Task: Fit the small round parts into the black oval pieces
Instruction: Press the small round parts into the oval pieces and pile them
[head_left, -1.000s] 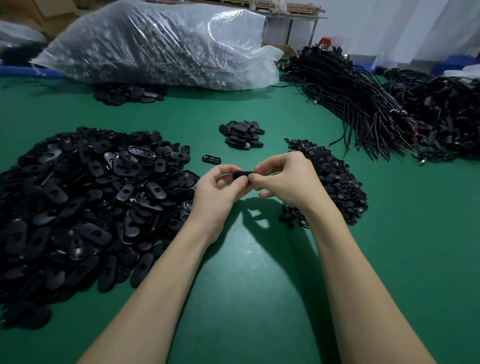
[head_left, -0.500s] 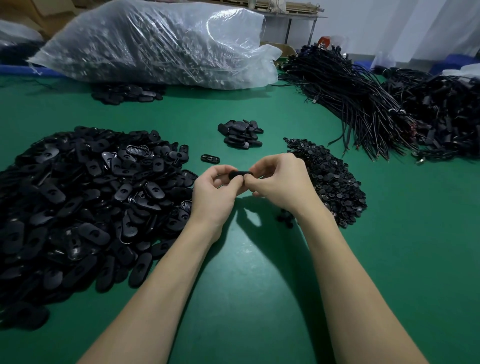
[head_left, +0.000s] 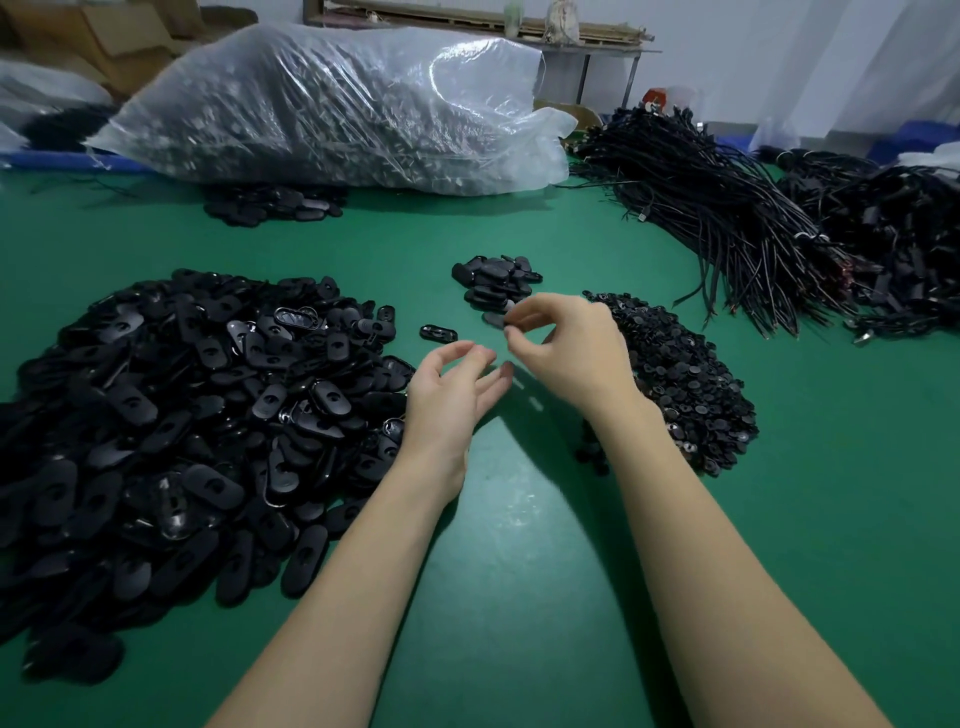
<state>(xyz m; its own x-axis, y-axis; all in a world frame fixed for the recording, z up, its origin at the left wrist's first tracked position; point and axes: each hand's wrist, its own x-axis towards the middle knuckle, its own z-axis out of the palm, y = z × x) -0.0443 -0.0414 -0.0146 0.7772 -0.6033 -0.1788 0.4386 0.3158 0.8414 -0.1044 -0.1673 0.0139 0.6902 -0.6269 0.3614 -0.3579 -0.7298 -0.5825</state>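
Note:
My left hand (head_left: 452, 387) hovers over the green table (head_left: 519, 545) with relaxed, spread fingers and holds nothing. My right hand (head_left: 563, 343) is just beyond it, fingers curled. A blurred black oval piece (head_left: 493, 319) sits right at its thumb and index tips, at the near edge of a small heap of oval pieces (head_left: 496, 278). Whether the fingers still pinch it is unclear. A big pile of black oval pieces (head_left: 182, 405) lies to the left. The pile of small round parts (head_left: 680, 379) lies to the right, partly behind my right hand.
One loose oval piece (head_left: 438, 332) lies between the big pile and the small heap. A large clear plastic bag (head_left: 337, 104) fills the back, with more oval pieces (head_left: 270, 205) in front of it. Bundles of black cables (head_left: 727, 218) cover the back right.
The hands, which were together pinching one oval piece, have come apart. My left hand let go and opened. My right hand moved forward with the piece to the small heap.

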